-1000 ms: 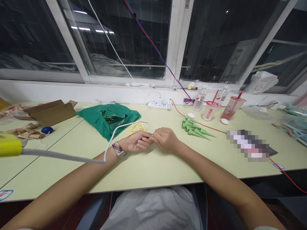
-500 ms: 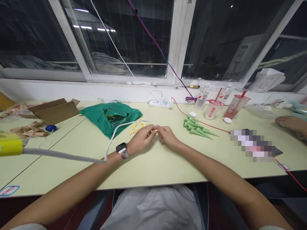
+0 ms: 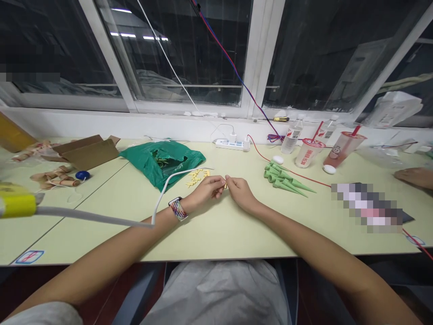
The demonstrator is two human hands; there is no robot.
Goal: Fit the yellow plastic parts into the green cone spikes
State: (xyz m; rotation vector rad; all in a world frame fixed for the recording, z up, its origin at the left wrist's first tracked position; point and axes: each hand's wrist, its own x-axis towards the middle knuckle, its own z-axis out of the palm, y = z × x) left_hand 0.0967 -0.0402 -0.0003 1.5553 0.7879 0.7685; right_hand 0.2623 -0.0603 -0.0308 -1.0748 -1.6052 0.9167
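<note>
Over the table's middle my left hand (image 3: 210, 187) and my right hand (image 3: 241, 193) meet at the fingertips. Both are closed in a pinch around a small yellow piece (image 3: 225, 185), mostly covered by the fingers, so its exact shape is unclear. Just behind my left hand lie several small yellow plastic pieces (image 3: 193, 179) with jagged outlines. A torn green plastic bag (image 3: 145, 158) sits behind them, with green stuff inside its opening. To the right of my right hand is a pile of green plastic cones (image 3: 286, 180), tips pointing right.
A grey bent arm (image 3: 101, 217) with a yellow band crosses the left side. Behind are a cardboard box (image 3: 91, 155), wooden pieces (image 3: 57, 178), a blue ball (image 3: 82, 175), a power strip (image 3: 230, 144), drink cups (image 3: 308, 153) and bottles. Another person's hand (image 3: 414, 176) rests far right.
The view has shifted a little. My left wrist has turned, so the watch face shows less and its band more. My fingers have shifted slightly around the small yellow piece.
</note>
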